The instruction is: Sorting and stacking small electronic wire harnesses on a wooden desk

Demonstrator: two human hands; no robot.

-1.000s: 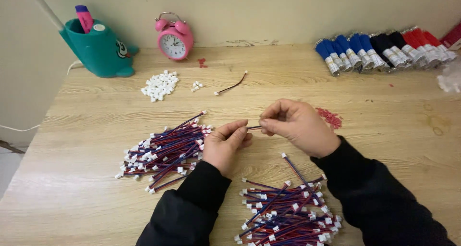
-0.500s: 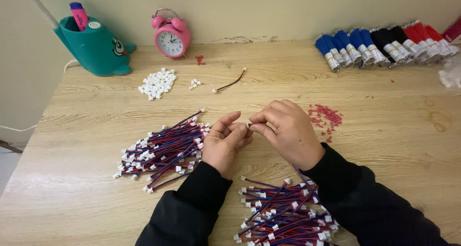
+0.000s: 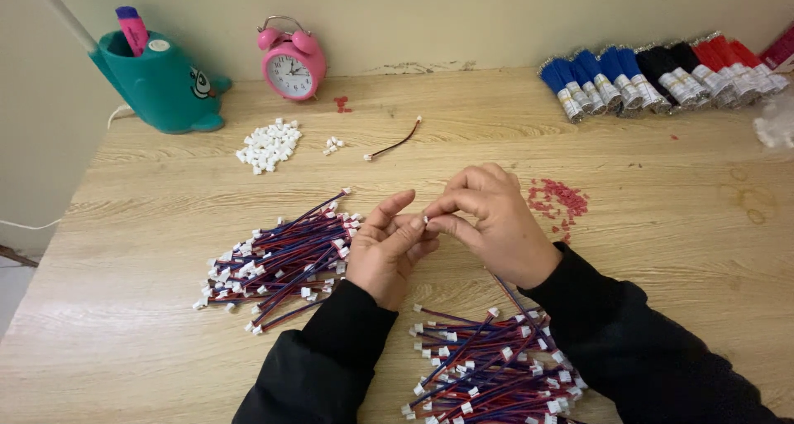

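Head view: nearest, a wire pile (image 3: 488, 366) runs off the bottom edge. Beyond it, the left hand (image 3: 387, 246) and right hand (image 3: 488, 221) pinch a tiny white connector (image 3: 426, 220), mostly hidden by fingertips. Farther back stands a pink alarm clock (image 3: 292, 60).

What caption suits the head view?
Both hands pinch a small white connector between two piles of red-blue wires.

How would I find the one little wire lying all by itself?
Look at the pink clock by the wall. Right of it, on the wooden table, lies one wire. It is alone and curved, unlike the bundled piles.
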